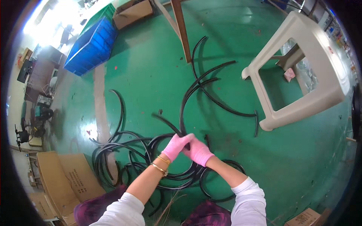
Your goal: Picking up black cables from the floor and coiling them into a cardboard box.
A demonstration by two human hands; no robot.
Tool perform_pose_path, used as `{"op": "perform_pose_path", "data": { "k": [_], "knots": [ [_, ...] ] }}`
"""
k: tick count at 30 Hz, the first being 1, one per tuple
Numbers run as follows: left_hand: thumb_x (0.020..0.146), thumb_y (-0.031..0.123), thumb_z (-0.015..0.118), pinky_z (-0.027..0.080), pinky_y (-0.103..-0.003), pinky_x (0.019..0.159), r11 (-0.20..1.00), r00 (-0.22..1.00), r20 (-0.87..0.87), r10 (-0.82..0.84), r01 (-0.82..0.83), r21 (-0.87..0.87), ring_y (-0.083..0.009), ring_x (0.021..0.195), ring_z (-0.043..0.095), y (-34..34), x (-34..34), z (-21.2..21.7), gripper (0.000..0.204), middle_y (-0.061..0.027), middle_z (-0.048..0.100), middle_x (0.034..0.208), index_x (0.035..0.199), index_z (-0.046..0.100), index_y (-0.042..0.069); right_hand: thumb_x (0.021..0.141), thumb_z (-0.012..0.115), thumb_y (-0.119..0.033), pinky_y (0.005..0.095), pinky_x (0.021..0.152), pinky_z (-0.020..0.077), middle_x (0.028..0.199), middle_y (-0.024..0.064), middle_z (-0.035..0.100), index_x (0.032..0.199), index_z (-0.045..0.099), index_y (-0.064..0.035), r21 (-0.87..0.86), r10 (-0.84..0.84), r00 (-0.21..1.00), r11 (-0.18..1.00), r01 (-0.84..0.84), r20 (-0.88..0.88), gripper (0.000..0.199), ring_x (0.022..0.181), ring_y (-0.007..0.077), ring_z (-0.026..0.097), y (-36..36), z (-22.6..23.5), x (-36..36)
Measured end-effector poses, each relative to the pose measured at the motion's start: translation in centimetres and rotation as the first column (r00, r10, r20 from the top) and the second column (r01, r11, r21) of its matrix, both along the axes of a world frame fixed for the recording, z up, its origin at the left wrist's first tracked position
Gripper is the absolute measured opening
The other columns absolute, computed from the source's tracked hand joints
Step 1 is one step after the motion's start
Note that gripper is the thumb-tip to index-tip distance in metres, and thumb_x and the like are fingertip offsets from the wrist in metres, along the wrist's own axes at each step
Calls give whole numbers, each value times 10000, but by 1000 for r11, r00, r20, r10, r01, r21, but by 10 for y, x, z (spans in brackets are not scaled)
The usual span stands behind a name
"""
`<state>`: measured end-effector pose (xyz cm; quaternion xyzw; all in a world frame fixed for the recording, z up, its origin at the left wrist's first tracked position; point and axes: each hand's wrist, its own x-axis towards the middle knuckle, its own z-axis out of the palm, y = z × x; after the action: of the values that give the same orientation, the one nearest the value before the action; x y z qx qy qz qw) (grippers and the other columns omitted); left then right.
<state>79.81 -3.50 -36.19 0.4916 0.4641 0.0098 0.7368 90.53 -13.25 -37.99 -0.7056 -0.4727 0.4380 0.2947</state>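
Observation:
In pink gloves, my left hand and my right hand meet in front of me, both closed round a few lengths of black tubing. Curved ends of these lengths stretch away from my hands over the floor, and one short end points up to the left. Below and left of my hands lies a loose tangle of more black tubes. Another curved tube crosses beyond, toward the stool. My fingers hide exactly how many lengths are gripped.
A beige plastic stool lies on its side at right. Flattened cardboard is at lower left, a cardboard box at lower right. A blue crate and an open carton stand far left; a wooden leg reaches the green floor.

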Motion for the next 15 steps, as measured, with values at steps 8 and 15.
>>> {"op": "perform_pose_path", "data": {
  "k": [8,15],
  "knots": [
    [958,295,605,508,-262,710,897,942,-120,314,-253,362,-127,866,648,-13,-57,-46,447,15,643,975,1333,553,58,782,730,-316,442,885,487,1093,159,610,1161,571,-81,260,-383,611,923,284,693,474,1027,353,580,56,-20,114],
    [943,299,597,392,-220,530,862,928,102,358,-371,346,-63,568,476,66,-25,50,309,-8,575,733,1038,614,5,883,581,-303,490,812,516,969,236,661,982,555,-19,-150,-125,920,970,193,372,303,909,404,654,14,-11,84]
  ]
}}
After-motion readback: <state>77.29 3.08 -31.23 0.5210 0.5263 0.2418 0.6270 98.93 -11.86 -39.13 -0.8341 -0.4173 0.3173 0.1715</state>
